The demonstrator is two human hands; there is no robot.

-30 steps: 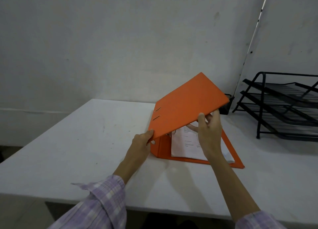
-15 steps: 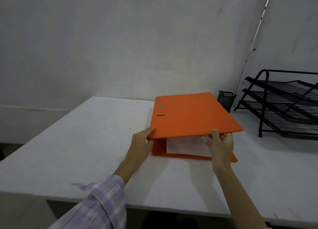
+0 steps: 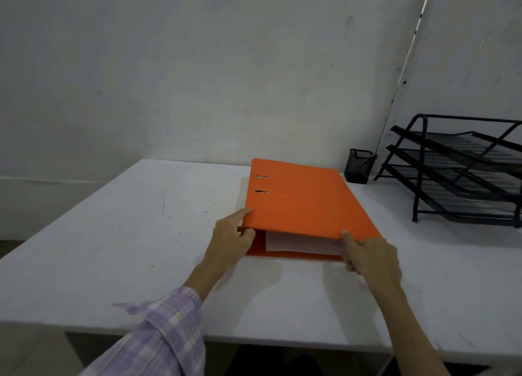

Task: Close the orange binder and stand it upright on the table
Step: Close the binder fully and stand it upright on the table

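Observation:
The orange binder point(image 3: 302, 203) lies flat on the white table point(image 3: 113, 234), its top cover down over the white papers point(image 3: 296, 244) that show at the near edge. My left hand point(image 3: 233, 235) grips the binder's near-left corner at the spine, thumb on the cover. At the near-right corner my right hand point(image 3: 370, 258) holds the cover's edge, thumb on top and fingers beneath.
A black wire three-tier paper tray point(image 3: 463, 169) stands at the right of the table. A small black mesh cup point(image 3: 359, 166) sits behind the binder near the wall. The table's front edge runs just below my forearms.
The binder's cover swung down from a steep raised angle to lie nearly flat over the papers. My right hand followed the cover's edge down; my left hand stayed at the spine corner.

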